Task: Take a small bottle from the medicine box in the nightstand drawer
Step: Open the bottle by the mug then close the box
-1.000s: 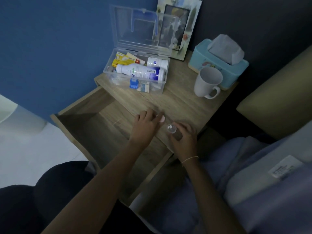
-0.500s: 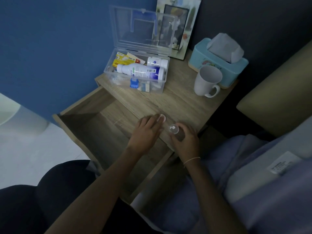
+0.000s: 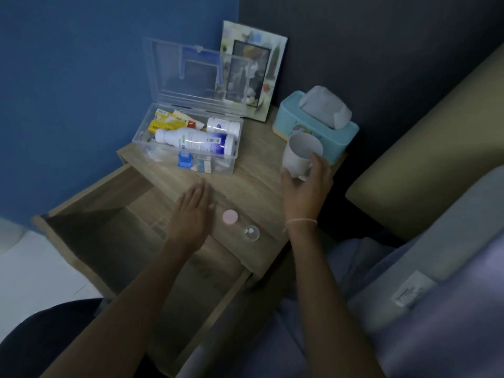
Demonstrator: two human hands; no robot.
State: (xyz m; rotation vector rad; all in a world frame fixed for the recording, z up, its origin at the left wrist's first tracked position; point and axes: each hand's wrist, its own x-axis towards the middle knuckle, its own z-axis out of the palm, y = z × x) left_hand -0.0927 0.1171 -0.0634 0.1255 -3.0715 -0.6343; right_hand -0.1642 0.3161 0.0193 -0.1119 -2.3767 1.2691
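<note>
The clear medicine box (image 3: 234, 152) stands open on the nightstand top, holding a large white bottle (image 3: 195, 141), a smaller white bottle (image 3: 222, 126) and yellow packs. A small clear bottle (image 3: 251, 233) stands upright near the top's front edge, with its pink cap (image 3: 230, 216) lying beside it. My left hand (image 3: 191, 214) hovers flat and empty just left of the cap, fingers apart. My right hand (image 3: 305, 186) wraps around the white mug (image 3: 301, 154) from the front. The drawer (image 3: 90, 241) below is pulled open.
A light blue tissue box (image 3: 316, 124) sits behind the mug, and a picture frame (image 3: 253, 69) leans on the wall behind the box lid. A beige headboard (image 3: 425, 165) and grey bedding (image 3: 409, 309) lie to the right. My knee (image 3: 49, 336) is at the lower left.
Both hands let go of the small bottle, which now stands open beside its pink cap. My right hand moved up and right to the mug; my left hand shifted slightly left.
</note>
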